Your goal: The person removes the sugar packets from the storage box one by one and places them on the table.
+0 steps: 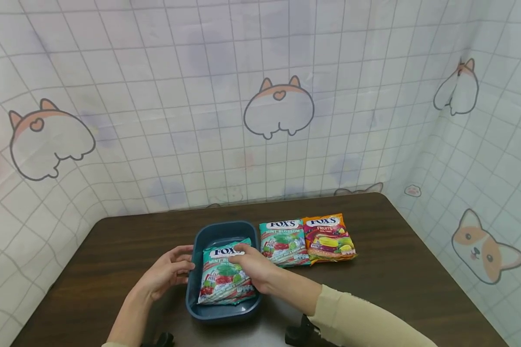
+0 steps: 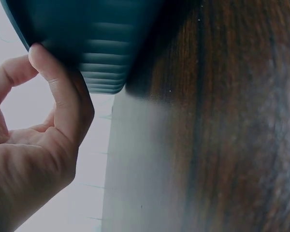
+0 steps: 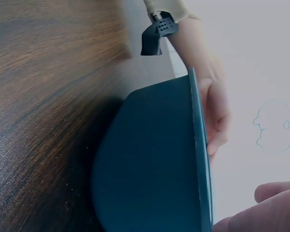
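A dark blue plastic bin (image 1: pixel 226 317) stands on the table, and a teal Fox's mint candy bag (image 1: pixel 223 279) lies inside it. At the bin's left side, my left hand (image 1: pixel 169 271) touches the outer wall and rim with its fingertips; the left wrist view shows its bent fingers (image 2: pixel 67 101) against the bin's outside. My right hand (image 1: pixel 256 270) reaches over the bin's right rim, its thumb and fingers on the upper right of the candy bag. From the right wrist, the bin's outer wall (image 3: pixel 150 159) hides the bag, and only part of the right hand (image 3: pixel 270 210) shows.
Right of the bin, another teal mint candy bag (image 1: pixel 284 243) lies beside an orange and purple Fox's fruit candy bag (image 1: pixel 328 238). The dark wooden table (image 1: pixel 395 270) ends at a white gridded cloth wall (image 1: pixel 191 120) with dog drawings.
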Action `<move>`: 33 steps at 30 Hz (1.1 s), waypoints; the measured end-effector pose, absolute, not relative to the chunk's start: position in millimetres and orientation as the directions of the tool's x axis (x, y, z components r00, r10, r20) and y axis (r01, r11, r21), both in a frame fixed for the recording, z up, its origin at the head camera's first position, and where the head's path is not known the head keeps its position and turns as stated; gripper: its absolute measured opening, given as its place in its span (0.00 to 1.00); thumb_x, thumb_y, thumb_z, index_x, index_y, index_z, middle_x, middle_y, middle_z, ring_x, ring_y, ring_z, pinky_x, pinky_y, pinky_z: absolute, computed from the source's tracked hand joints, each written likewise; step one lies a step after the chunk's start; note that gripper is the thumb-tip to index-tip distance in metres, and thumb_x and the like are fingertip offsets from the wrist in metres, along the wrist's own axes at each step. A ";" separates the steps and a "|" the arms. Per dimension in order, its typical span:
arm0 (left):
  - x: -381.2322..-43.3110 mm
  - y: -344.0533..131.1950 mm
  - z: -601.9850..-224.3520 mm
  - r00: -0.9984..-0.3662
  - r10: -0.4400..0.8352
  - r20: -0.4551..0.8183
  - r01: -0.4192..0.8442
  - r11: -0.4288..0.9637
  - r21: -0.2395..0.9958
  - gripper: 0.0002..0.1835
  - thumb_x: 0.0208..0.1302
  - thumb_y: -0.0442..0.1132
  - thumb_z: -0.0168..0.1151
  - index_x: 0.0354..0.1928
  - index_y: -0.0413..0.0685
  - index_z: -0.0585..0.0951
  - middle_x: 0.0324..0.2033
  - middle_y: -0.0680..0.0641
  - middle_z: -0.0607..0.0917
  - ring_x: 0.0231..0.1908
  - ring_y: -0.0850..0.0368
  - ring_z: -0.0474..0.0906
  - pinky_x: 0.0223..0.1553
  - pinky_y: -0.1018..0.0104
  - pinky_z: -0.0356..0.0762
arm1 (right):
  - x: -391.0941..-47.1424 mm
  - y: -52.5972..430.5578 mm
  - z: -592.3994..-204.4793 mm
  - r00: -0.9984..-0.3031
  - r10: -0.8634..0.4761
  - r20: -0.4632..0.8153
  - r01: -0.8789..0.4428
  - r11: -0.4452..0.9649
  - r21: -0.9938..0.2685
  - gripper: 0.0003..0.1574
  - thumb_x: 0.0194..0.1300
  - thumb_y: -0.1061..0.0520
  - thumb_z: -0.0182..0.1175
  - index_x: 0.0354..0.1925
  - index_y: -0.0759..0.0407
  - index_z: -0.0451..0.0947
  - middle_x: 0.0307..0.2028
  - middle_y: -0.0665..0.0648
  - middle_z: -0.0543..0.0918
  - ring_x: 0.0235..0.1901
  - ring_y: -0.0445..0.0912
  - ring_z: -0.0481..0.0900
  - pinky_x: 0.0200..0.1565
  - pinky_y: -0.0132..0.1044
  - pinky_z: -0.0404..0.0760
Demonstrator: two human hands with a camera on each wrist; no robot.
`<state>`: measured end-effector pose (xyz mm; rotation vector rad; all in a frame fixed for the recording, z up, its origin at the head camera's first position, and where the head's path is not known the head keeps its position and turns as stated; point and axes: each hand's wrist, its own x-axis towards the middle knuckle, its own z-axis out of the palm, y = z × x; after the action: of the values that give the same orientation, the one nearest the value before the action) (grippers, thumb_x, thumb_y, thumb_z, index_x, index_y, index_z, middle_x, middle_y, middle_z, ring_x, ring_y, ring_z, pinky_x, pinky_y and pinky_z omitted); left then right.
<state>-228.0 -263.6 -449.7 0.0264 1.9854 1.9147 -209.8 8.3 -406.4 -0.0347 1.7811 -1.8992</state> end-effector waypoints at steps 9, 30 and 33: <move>-226.8 -264.0 -451.6 -0.928 0.267 -0.262 -0.253 0.067 0.965 0.34 0.73 0.32 0.58 0.75 0.34 0.55 0.52 0.39 0.81 0.39 0.55 0.82 0.39 0.64 0.84 | -210.1 12.1 -403.4 -0.848 -0.402 -0.346 0.364 0.034 -0.931 0.41 0.73 0.53 0.61 0.76 0.62 0.58 0.63 0.66 0.71 0.61 0.62 0.71 0.64 0.63 0.66; -227.3 -264.3 -450.5 -0.929 0.258 -0.266 -0.254 0.083 0.964 0.34 0.72 0.31 0.57 0.75 0.35 0.56 0.54 0.35 0.79 0.39 0.55 0.82 0.39 0.64 0.84 | -216.4 14.8 -401.0 -0.834 -0.438 -0.337 0.402 -0.062 -0.914 0.37 0.73 0.59 0.60 0.74 0.65 0.60 0.66 0.66 0.71 0.64 0.60 0.71 0.69 0.60 0.61; -227.7 -264.1 -450.2 -0.930 0.260 -0.260 -0.245 0.088 0.965 0.34 0.72 0.31 0.57 0.75 0.34 0.55 0.54 0.34 0.79 0.39 0.54 0.81 0.39 0.64 0.84 | -217.4 15.6 -402.2 -0.829 -0.448 -0.336 0.401 -0.057 -0.914 0.36 0.73 0.59 0.60 0.74 0.63 0.61 0.63 0.64 0.74 0.59 0.57 0.74 0.68 0.57 0.62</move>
<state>-227.7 -264.1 -450.2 0.0147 2.0084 1.9001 -217.4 15.6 -402.2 -0.0499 1.6569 -1.9364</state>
